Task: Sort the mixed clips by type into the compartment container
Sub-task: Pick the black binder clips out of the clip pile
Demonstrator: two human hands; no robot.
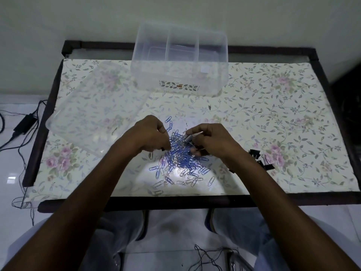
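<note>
A heap of blue and silver paper clips [180, 159] lies at the table's front middle, with loose ones spread toward the near edge. My left hand [147, 136] is at the heap's left side, fingers curled, pinching clips at its edge. My right hand [210, 138] is at the heap's right side and grips a small dark binder clip [188, 139] over the pile. The clear compartment container [179, 61] stands at the back middle; its compartments look empty. A few black binder clips [261, 160] lie to the right of my right forearm.
The container's clear lid [91, 112] lies on the left half of the floral tablecloth [283, 106]. A dark table frame [175, 202] runs along the near edge. Cables and a power adapter [25, 122] lie on the floor at left.
</note>
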